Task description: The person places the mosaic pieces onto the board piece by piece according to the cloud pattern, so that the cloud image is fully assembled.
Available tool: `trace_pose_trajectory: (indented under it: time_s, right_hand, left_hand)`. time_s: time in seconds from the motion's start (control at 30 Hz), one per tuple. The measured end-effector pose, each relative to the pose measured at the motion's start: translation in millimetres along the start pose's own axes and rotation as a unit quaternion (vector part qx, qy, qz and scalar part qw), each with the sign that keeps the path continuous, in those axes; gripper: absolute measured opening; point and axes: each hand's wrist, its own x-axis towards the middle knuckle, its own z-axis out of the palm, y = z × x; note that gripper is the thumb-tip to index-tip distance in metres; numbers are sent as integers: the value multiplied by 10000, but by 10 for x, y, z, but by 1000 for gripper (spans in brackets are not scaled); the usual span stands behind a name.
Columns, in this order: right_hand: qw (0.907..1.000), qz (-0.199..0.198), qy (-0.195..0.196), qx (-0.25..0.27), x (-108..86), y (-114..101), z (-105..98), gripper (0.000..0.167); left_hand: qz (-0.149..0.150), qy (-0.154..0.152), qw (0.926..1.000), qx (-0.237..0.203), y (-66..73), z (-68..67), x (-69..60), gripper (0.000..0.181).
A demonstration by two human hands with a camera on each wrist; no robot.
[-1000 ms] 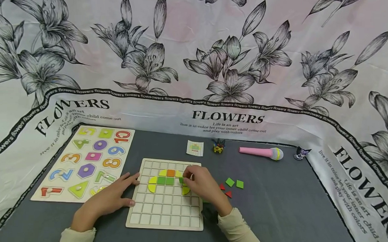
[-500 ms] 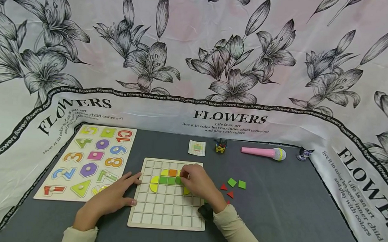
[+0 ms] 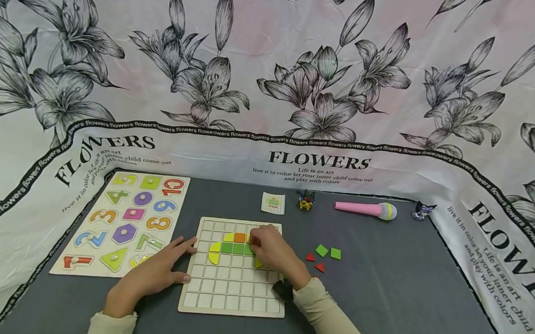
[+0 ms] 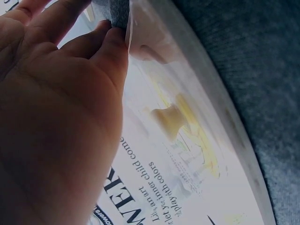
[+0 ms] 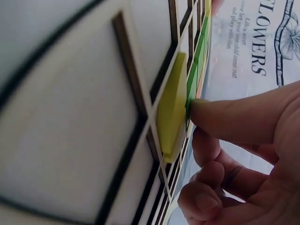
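Note:
A pale wooden grid board (image 3: 231, 288) lies before me, bearing yellow quarter-round tiles (image 3: 213, 258), an orange square tile (image 3: 240, 237) and a row of green square tiles (image 3: 232, 248). At the board's left edge rests my left hand (image 3: 151, 269), its fingers spread and fairly straight. My right hand (image 3: 274, 252) is over the upper right of the grid. In the right wrist view, its thumb and forefinger are at a green square tile (image 5: 191, 86) beside a yellow tile (image 5: 172, 108). The hand hides part of the right-hand tiles in the head view.
Loose green squares (image 3: 335, 253) and red triangles (image 3: 319, 267) lie right of the board. Behind are a pattern card (image 3: 273, 203), a small figure (image 3: 306, 201), a pink toy microphone (image 3: 364, 209) and a dark figure (image 3: 423, 211). A number puzzle (image 3: 166, 217) lies left.
My right hand has shifted slightly left over the grid, bringing the green square tile up to the green row. The left hand stays at the board's edge. The head view has drifted a little.

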Motion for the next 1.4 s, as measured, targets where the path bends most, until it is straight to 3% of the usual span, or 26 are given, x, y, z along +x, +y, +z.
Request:
trace_pose_trajectory:
  time_s: [0.17,0.33,0.67,1.0,1.4]
  right_hand:
    - [9995,259,-103,128,-43,-10,-57,16]
    - [9967,672,74,448,-165,25,-223,16]
    - [9878,1302,692,491,-545,233,-629,11]
    - [9777,1844,939,373,-955,526,-908,3]
    - [9755,2146,428,212,-1311,864,-1043,22]
  left_hand:
    - [27,-4,10000,-2,-8,16,1,87]
    - [62,1,10000,52,-25,18,-5,86]
    - [134,52,9998,136,-46,-15,-2,86]
    - [122,-77,9999,75,-29,-14,-6,76]
    - [47,-78,9999,62,-61,-7,-5,81]
